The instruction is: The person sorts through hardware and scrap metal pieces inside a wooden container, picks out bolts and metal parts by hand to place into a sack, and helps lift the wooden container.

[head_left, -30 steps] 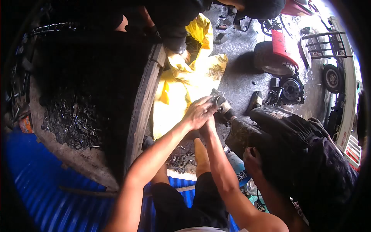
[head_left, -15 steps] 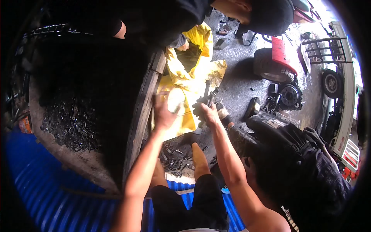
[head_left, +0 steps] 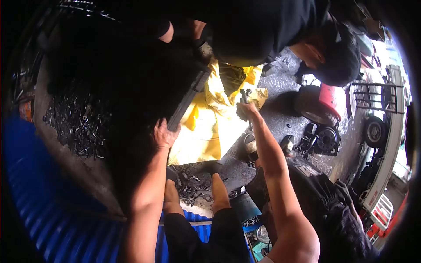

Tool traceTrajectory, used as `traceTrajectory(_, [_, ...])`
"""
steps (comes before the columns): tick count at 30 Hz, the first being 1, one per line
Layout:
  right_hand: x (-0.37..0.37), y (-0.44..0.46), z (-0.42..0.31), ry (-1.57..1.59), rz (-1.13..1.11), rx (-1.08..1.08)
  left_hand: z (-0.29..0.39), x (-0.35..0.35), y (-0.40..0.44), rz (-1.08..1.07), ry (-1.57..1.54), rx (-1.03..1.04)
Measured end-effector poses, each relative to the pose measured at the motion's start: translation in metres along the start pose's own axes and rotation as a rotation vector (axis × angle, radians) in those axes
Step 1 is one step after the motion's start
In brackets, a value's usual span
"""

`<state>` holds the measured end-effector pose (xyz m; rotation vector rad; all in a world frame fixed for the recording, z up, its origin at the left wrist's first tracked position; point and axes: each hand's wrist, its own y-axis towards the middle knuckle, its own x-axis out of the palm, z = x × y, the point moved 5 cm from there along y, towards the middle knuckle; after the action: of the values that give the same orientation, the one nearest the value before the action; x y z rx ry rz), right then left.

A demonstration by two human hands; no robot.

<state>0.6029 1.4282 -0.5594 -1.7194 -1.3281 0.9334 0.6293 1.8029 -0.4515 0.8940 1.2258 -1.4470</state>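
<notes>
My right hand (head_left: 247, 111) is closed around a bunch of long, dark metal bolts (head_left: 244, 94), whose ends stick out past the fingers. It is above the right edge of a yellow sack (head_left: 199, 147), with bright light falling on the cloth. My left hand (head_left: 165, 134) lies on the near end of a dark wooden beam (head_left: 189, 98), fingers spread and no part in them. At the far side, the sack's mouth gapes under another person's gloved hand (head_left: 205, 49).
A person in dark clothes (head_left: 263, 33) bends over from the far side. Loose metal parts (head_left: 193, 186) lie by my feet, and more fasteners (head_left: 83, 125) fill the left. To the right are a wheel drum (head_left: 313, 105), a round dark hub (head_left: 326, 138) and a black seat (head_left: 302, 171).
My left hand has moved left and down from above the sack onto the beam. My right hand, still holding the bolts, sits slightly farther right and higher. The other person has leaned in closer.
</notes>
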Motion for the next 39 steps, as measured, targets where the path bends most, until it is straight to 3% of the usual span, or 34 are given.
traceTrajectory(2, [-0.009,0.025,-0.012,-0.208,0.071,0.064,-0.002,0.003,0.0,-0.029,0.002,-0.011])
traceTrajectory(9, [-0.01,0.08,-0.048,-0.299,0.252,0.01,-0.003,0.002,0.003,-0.05,-0.021,-0.029])
traceTrajectory(14, [-0.008,0.074,-0.058,-0.031,0.216,0.064,-0.011,0.021,0.001,-0.16,0.01,-0.048])
traceTrajectory(15, [-0.016,0.106,-0.044,0.052,0.053,0.06,-0.014,0.027,0.0,-0.159,0.009,-0.038])
traceTrajectory(17, [-0.014,0.104,-0.049,0.246,0.131,-0.052,-0.011,0.019,-0.002,-0.166,-0.038,-0.083])
traceTrajectory(21, [-0.009,0.074,-0.064,0.231,0.146,-0.013,-0.011,0.022,-0.001,-0.222,-0.078,-0.104])
traceTrajectory(27, [-0.009,0.07,-0.064,-0.005,0.208,0.027,-0.009,0.018,-0.003,-0.212,-0.108,-0.103])
traceTrajectory(29, [-0.02,0.101,-0.05,-0.02,0.137,0.007,-0.01,0.018,-0.003,-0.218,-0.073,-0.121])
traceTrajectory(30, [-0.022,0.113,-0.045,0.045,0.23,-0.097,-0.011,0.018,-0.002,-0.221,-0.055,-0.128])
traceTrajectory(33, [-0.042,0.168,-0.014,0.095,0.198,-0.146,-0.015,0.025,-0.002,-0.2,-0.041,-0.111])
traceTrajectory(34, [-0.01,0.084,-0.05,0.151,0.254,-0.038,-0.016,0.028,-0.003,-0.193,-0.039,-0.106])
traceTrajectory(37, [-0.022,0.092,-0.045,0.069,0.343,-0.005,-0.014,0.027,-0.002,-0.169,-0.049,-0.094])
traceTrajectory(39, [-0.038,0.107,-0.05,-0.157,0.415,-0.045,-0.014,0.026,-0.002,-0.15,-0.083,-0.091])
